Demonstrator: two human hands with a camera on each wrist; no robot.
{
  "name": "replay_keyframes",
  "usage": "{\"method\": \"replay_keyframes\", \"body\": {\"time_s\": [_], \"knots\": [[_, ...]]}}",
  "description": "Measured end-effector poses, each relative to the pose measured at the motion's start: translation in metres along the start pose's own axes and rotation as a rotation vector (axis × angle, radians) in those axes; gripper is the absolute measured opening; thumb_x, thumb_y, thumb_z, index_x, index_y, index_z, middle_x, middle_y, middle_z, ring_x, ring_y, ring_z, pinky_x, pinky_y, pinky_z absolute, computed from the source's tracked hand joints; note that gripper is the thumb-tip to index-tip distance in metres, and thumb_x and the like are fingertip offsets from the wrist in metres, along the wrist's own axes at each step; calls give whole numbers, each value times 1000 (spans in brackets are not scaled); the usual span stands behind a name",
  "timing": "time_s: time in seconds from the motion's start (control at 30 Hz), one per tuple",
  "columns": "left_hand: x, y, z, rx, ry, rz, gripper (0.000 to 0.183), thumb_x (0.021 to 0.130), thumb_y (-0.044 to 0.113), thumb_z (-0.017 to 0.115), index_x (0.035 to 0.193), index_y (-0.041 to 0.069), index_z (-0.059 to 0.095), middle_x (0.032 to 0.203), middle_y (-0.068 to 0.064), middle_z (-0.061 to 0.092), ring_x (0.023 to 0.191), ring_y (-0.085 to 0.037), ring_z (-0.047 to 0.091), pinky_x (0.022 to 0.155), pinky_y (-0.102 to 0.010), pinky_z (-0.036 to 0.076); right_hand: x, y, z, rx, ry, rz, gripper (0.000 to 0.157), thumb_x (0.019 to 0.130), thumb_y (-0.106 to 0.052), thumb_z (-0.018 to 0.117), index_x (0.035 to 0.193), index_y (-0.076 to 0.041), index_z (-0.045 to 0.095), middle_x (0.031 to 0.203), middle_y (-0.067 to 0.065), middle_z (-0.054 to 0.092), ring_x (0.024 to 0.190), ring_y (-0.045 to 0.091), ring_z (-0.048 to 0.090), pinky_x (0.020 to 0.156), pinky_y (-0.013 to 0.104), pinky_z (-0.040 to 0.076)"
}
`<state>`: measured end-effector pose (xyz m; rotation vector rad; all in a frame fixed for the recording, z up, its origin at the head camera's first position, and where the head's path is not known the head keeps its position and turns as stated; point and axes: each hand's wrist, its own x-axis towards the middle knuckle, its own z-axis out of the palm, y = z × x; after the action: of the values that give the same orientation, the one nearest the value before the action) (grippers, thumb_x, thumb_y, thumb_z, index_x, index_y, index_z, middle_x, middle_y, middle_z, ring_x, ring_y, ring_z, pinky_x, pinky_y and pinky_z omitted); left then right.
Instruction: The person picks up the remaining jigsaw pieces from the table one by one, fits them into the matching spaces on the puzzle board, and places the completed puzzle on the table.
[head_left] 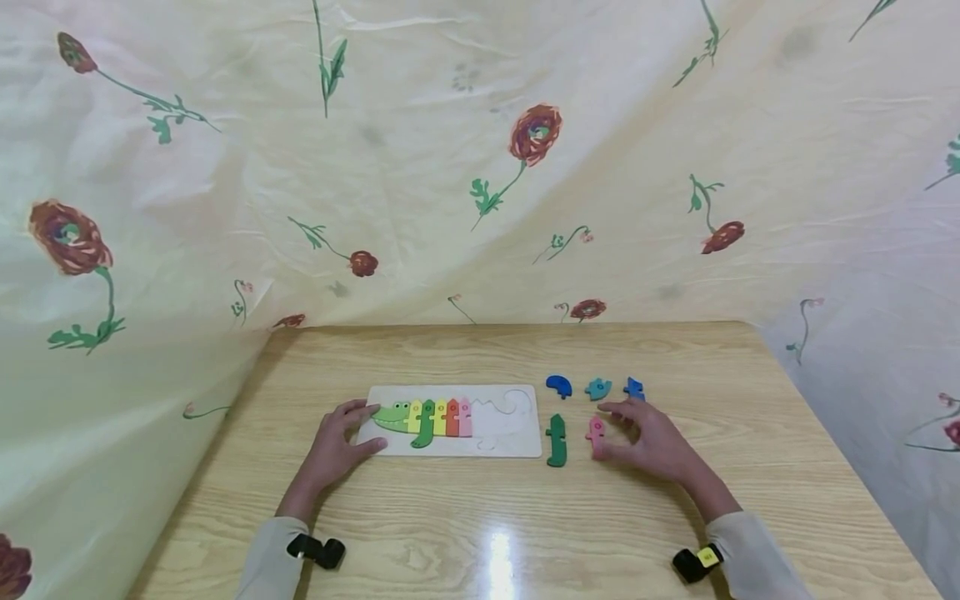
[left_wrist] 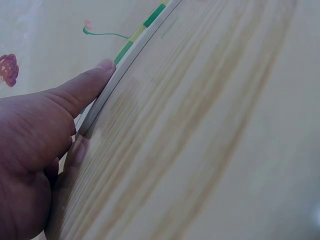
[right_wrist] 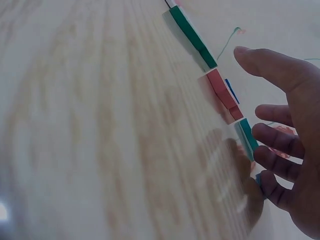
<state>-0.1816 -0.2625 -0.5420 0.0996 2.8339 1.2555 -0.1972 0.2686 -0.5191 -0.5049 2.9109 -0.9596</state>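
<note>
A white puzzle board (head_left: 510, 444) lies on the table with a crocodile partly filled in. Its green head (head_left: 393, 417) is followed by yellow, green, orange and pink upright pieces, and bare outlines show to their right. My left hand (head_left: 339, 442) rests at the board's left end; the thumb (left_wrist: 92, 85) lies straight on its edge. Over the loose pieces is my right hand (head_left: 651, 440), thumb and fingers spread around a pink piece (head_left: 596, 432) without visibly gripping it. A loose green piece (head_left: 557, 442) with a foot lies between board and pink piece.
Behind the pink piece lie a dark blue curved piece (head_left: 559, 385), a teal piece (head_left: 598, 388) and a blue piece (head_left: 634, 387), the last partly behind the right hand. Flower-printed cloth (head_left: 450, 167) hangs behind and beside the wooden table (head_left: 450, 517).
</note>
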Motion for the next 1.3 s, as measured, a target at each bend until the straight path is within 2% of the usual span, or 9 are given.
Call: {"method": "replay_keyframes", "body": {"time_s": [0.23, 0.6, 1.1, 1.3], "knots": [[0, 0, 0, -4, -5, -3, 70, 85, 38, 83, 146, 15, 58, 158, -18, 40, 143, -43, 33, 116, -65, 28, 0, 1, 0, -24, -24, -47, 76, 76, -54, 87, 135, -12, 65, 107, -3, 61, 92, 16, 50, 78, 32, 46], [1, 0, -2, -4, -12, -18, 73, 84, 42, 84, 147, 17, 57, 159, -16, 39, 143, -42, 32, 116, -65, 29, 2, 6, 2, -55, -66, -60, 87, 71, -62, 86, 138, -12, 64, 115, 0, 58, 99, 17, 49, 83, 36, 47], [-1, 1, -1, 2, 8, 6, 70, 85, 37, 83, 146, 15, 58, 157, -19, 40, 142, -45, 34, 114, -67, 29, 2, 3, 4, -66, -67, -43, 78, 71, -56, 89, 132, -11, 68, 110, -2, 55, 95, 16, 47, 78, 30, 44], [-1, 0, -1, 2, 6, 9, 70, 85, 38, 83, 146, 14, 58, 157, -19, 41, 142, -44, 34, 115, -66, 30, 2, 2, 5, -72, -66, -23, 75, 72, -55, 89, 130, -12, 69, 109, -2, 56, 96, 17, 48, 81, 33, 47]]}}
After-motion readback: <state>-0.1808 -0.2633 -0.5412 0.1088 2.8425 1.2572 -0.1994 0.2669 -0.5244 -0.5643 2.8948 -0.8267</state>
